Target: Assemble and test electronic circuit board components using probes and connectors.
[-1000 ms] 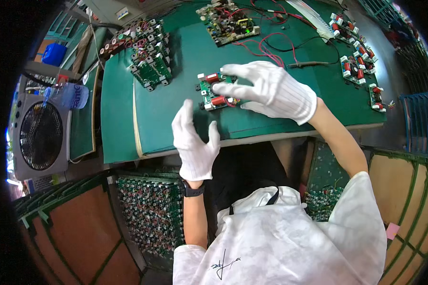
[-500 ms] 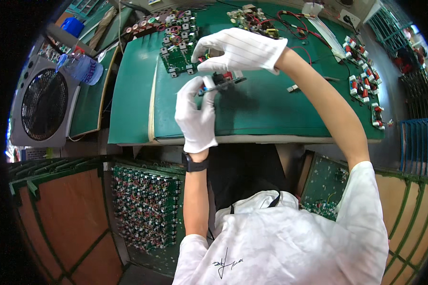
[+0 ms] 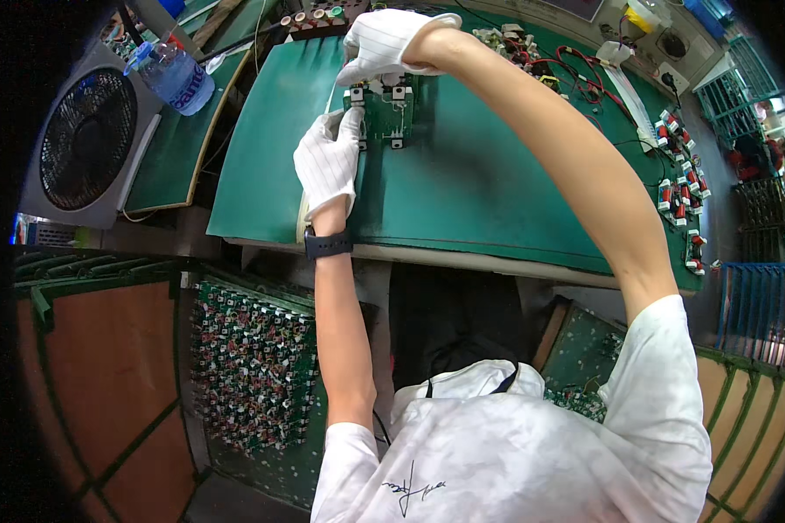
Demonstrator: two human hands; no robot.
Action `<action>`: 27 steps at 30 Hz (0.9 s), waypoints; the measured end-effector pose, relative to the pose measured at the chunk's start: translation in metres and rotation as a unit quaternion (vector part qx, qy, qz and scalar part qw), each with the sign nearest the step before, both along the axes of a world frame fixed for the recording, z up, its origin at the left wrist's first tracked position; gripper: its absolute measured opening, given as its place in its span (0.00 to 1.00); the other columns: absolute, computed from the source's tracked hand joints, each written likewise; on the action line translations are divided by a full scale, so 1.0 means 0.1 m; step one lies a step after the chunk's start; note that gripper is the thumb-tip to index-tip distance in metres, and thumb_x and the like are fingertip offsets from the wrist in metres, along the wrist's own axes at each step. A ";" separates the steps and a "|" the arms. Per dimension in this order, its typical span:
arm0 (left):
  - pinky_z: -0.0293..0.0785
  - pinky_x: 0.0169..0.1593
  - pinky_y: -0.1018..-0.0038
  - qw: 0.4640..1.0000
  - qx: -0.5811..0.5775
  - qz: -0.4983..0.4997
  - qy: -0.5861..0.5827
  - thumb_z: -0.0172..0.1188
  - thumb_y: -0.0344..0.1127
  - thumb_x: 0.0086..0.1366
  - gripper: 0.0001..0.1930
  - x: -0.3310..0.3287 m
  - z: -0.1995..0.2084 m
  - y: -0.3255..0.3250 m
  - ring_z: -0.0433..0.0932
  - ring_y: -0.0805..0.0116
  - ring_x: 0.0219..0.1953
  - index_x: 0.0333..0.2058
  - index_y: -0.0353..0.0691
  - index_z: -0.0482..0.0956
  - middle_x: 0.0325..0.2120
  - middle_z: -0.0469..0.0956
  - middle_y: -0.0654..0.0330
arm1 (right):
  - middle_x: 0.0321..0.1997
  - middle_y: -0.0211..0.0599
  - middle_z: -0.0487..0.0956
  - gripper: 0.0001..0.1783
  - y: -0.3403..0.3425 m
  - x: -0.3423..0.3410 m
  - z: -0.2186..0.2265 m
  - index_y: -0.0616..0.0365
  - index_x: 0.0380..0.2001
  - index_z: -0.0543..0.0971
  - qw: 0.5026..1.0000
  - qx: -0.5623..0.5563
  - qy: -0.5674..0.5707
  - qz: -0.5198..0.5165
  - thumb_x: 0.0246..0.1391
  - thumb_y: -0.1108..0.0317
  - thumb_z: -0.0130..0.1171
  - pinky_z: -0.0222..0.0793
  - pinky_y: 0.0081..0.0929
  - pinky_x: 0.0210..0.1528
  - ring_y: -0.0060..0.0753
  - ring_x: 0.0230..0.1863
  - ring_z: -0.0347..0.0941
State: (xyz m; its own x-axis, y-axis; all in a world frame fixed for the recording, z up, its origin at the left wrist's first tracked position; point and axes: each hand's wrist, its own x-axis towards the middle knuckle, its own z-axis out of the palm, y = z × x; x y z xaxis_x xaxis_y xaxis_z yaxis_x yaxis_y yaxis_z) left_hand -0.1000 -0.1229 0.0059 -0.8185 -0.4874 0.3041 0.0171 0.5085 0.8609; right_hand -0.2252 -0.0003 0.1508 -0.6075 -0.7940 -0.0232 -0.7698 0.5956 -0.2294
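The left hand (image 3: pixel 327 161), in a white striped glove, has its fingers bent and its thumb and forefinger close together at the near left edge of the green boards (image 3: pixel 384 118). The tips seem to meet that edge, but the view is too small to say whether they pinch it. The right hand (image 3: pixel 388 44), gloved alike, arches over the far end of the boards, its fingers curled down and toward the left hand; its fingertips are partly hidden, so I cannot tell whether they are closed on anything. The boards lie on the green table (image 3: pixel 488 192), just right of the left fingertips and just below the right palm. A watch (image 3: pixel 329 244) circles the left wrist. Well right of both hands are red wires (image 3: pixel 576 74) and, farther out, more boards with red parts (image 3: pixel 679 192). Well left of them stand a bottle (image 3: pixel 179 80) and a fan (image 3: pixel 90 139).
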 end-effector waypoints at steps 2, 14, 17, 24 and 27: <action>0.79 0.43 0.64 0.995 -0.096 0.026 -0.018 0.64 0.52 0.70 0.22 -0.06 -0.02 0.02 0.86 0.49 0.37 0.43 0.36 0.87 0.35 0.87 0.47 | 0.32 0.40 0.87 0.29 -0.06 -0.18 -0.23 0.58 0.45 0.87 0.995 0.030 0.091 0.008 0.58 0.41 0.61 0.79 0.36 0.42 0.37 0.31 0.84; 0.78 0.40 0.53 0.979 -0.164 0.121 -0.026 0.61 0.53 0.71 0.21 -0.01 0.03 0.22 0.84 0.39 0.36 0.37 0.39 0.87 0.31 0.85 0.44 | 0.44 0.48 0.87 0.24 -0.08 -0.08 -0.16 0.50 0.45 0.87 0.999 -0.007 0.037 -0.006 0.55 0.45 0.67 0.80 0.44 0.51 0.51 0.47 0.84; 0.78 0.41 0.51 0.978 -0.173 0.112 -0.021 0.59 0.54 0.72 0.22 -0.02 -0.01 0.22 0.84 0.38 0.35 0.40 0.38 0.86 0.30 0.85 0.43 | 0.44 0.49 0.86 0.25 -0.07 -0.11 -0.16 0.52 0.45 0.86 0.999 -0.005 0.043 0.016 0.57 0.43 0.65 0.79 0.45 0.51 0.53 0.48 0.83; 0.74 0.61 0.55 0.990 -0.138 -0.020 -0.008 0.77 0.65 0.52 0.61 0.07 0.13 0.39 0.76 0.35 0.59 0.68 0.20 0.58 0.58 0.73 0.27 | 0.39 0.51 0.85 0.25 0.49 -0.06 0.08 0.60 0.40 0.85 0.940 -0.328 0.059 -0.071 0.66 0.47 0.55 0.76 0.42 0.48 0.53 0.44 0.83; 0.70 0.66 0.56 0.972 -0.227 -0.001 0.057 0.78 0.59 0.52 0.63 0.02 -0.13 0.28 0.71 0.33 0.64 0.70 0.19 0.51 0.64 0.66 0.26 | 0.28 0.37 0.85 0.27 0.65 0.21 -0.23 0.57 0.45 0.86 0.883 -0.417 -0.050 -0.208 0.66 0.43 0.57 0.77 0.30 0.36 0.28 0.26 0.80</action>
